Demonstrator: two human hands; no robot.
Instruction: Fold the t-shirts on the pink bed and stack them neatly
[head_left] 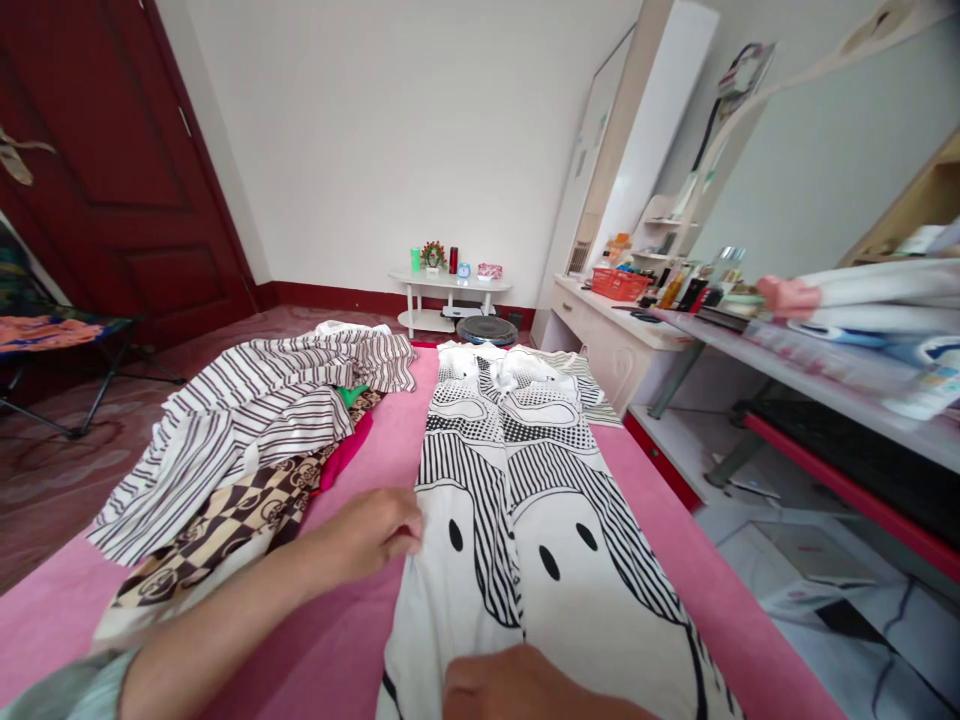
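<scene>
A long white garment point(480, 570) with black stripes, dots and cartoon eyes lies spread lengthwise on the pink bed cover point(690, 510). A fold line runs down its middle, and its bunched upper end points away from me. At its left edge, my left hand point(379, 530) is closed, with thumb and fingers pinching the cloth. My right hand point(517, 685) rests low on the near part of the garment, its fingers curled down onto the cloth. The fingertips of my right hand are hidden beneath it.
Left on the bed lies a heap of clothes: a striped shirt point(285, 400) over a brown checkered piece point(247, 510). Another striped cloth point(596, 390) lies under the garment's far right. A cluttered desk point(810, 370) stands close on the right; a low white table point(450, 283) is beyond.
</scene>
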